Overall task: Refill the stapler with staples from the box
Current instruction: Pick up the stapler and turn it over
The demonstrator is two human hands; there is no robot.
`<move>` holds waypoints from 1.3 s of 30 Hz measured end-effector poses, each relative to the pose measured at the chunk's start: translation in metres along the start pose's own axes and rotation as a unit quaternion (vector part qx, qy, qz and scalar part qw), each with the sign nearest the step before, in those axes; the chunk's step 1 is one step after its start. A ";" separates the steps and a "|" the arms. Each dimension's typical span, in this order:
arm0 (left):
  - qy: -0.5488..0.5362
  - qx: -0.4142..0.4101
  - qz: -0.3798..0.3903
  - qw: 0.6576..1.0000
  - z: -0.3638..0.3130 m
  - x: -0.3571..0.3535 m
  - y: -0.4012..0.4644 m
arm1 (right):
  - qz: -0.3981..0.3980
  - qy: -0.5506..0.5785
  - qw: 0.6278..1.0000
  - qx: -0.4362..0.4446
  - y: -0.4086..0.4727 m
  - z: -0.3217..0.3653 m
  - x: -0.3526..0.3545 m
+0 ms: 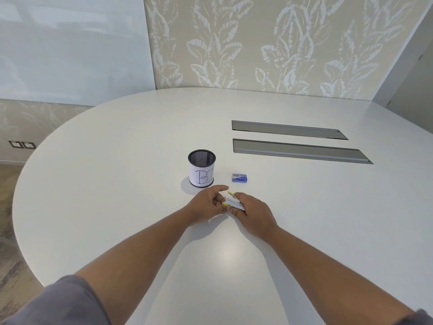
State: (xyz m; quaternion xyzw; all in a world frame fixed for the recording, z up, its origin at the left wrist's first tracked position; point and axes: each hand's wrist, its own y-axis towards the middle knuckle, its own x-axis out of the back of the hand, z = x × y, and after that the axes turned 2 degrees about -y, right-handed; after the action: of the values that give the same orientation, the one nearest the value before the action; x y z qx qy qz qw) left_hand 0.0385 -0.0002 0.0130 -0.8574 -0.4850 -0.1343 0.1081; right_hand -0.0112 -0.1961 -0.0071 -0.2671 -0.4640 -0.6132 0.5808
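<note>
Both hands meet over the near middle of the table (117,160), well in from its curved left edge. The right hand (254,213) is closed around the stapler (235,204), holding its silver body low over the tabletop, probably to steady it while the other hand works on it. The left hand (207,204) sits at the stapler's left end with its fingers curled toward the yellow parts there; I cannot tell whether it pinches anything or merely touches. My reading is that the stapler is being opened, or its pusher drawn back, so that the channel can take a fresh strip. Whether the top is already lifted is too small to tell.

The box (239,178) of staples lies flat just beyond the hands, apart from them, and looks closed. It is near enough to grab once the stapler is open. It is blue with a pale panel; its printing is too small to read.

A black mesh cup (201,168) stands upright just left of the box, wrapped in white paper with handwritten letters that read "BI"; any more is hidden round the curve. Two long grey slots (290,130) are set into the table towards its far right.
</note>
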 end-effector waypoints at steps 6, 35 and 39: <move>-0.024 0.025 -0.024 0.999 -0.009 -0.004 -0.005 | -0.009 0.009 1.000 -0.012 -0.004 0.004 0.001; -0.029 0.065 0.001 0.998 -0.012 0.002 -0.002 | -0.021 -0.114 0.992 0.038 0.009 0.006 -0.003; -0.028 0.076 0.007 0.997 -0.014 0.003 -0.002 | -0.023 -0.108 0.994 0.017 0.010 0.005 -0.004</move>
State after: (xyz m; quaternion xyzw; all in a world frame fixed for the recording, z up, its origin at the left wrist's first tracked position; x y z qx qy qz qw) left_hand 0.0369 -0.0014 0.0272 -0.8535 -0.4908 -0.0720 0.1599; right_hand -0.0017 -0.1891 -0.0054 -0.3110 -0.5406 -0.5860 0.5174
